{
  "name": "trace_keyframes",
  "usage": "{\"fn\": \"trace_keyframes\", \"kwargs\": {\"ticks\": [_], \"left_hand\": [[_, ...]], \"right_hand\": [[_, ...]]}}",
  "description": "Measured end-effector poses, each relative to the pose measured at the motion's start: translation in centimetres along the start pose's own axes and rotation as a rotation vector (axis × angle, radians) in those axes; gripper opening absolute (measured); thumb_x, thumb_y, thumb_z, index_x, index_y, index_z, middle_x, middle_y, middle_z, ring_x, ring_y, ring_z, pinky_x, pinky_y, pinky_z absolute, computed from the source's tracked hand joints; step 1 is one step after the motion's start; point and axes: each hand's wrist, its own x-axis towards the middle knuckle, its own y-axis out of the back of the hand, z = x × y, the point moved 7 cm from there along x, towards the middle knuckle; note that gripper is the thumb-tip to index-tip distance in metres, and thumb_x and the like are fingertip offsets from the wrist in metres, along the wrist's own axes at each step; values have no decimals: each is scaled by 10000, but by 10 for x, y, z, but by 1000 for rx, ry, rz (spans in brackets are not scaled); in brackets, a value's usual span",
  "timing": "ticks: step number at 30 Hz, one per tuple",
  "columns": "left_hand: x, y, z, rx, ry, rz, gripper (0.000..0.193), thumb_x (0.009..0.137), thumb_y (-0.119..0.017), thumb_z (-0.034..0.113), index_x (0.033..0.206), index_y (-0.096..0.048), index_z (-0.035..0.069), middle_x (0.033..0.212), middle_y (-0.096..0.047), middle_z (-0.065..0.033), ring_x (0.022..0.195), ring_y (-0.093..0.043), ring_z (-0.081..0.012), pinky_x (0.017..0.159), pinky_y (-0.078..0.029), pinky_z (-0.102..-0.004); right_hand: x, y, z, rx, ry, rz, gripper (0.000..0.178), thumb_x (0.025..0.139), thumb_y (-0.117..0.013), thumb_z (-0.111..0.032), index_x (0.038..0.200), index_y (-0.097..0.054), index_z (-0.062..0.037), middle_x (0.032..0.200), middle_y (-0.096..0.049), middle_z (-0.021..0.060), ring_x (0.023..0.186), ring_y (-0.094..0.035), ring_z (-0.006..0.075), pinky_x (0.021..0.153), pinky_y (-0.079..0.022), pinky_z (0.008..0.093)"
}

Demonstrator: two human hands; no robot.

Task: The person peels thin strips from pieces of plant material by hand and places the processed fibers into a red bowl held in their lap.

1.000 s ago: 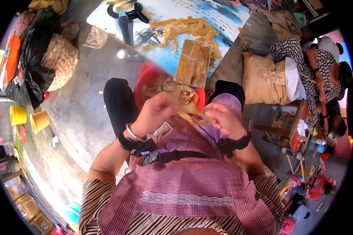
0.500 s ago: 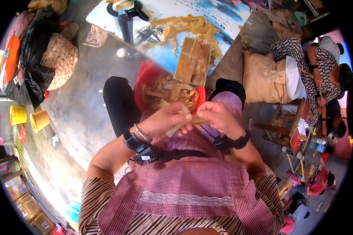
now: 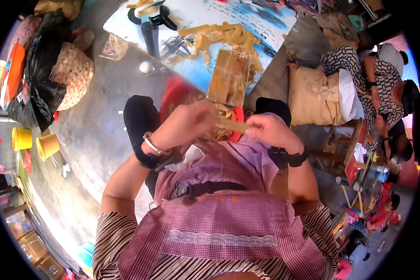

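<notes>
A flat tan strip is stretched between my hands, above my lap. My left hand, blurred by motion, has its fingers closed at the strip's left end. My right hand pinches the other end between thumb and fingers. Just beyond them stands a red basin with more tan strips in it, partly hidden by my left hand. At the near table corner lies a brown block in clear wrapping, jutting over the basin. A loose pile of tan strips is behind it.
The table has a black clamp-like tool at its left edge. Two yellow buckets and a black bag are on the left. A tan sack and a wooden stool stand right, near other people.
My hands have moved apart, the left one up and leftward. The strip, bunched between my fingers before, is now drawn out straight. My right hand has shifted slightly right.
</notes>
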Motion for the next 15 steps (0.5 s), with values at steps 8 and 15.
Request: {"fn": "trace_keyframes", "kwargs": {"ticks": [8,15], "left_hand": [[49,27,42,821,-624,366,157,760,-605,25,916,-598,37,905,-595,-89,863,-565,-285,732,-464,-374],[17,29,-19,23,14,152,169,830,-586,64,986,-628,15,870,-635,-35,775,-603,-172,692,-485,-300]], "right_hand": [[30,42,-17,-172,166,738,129,892,-581,-146,932,-604,-26,675,-583,38,621,-541,90,585,-451,260],[-10,26,-5,670,24,412,97,894,-550,-103,886,-585,-13,634,-543,-3,500,-491,64,436,-354,186]]}}
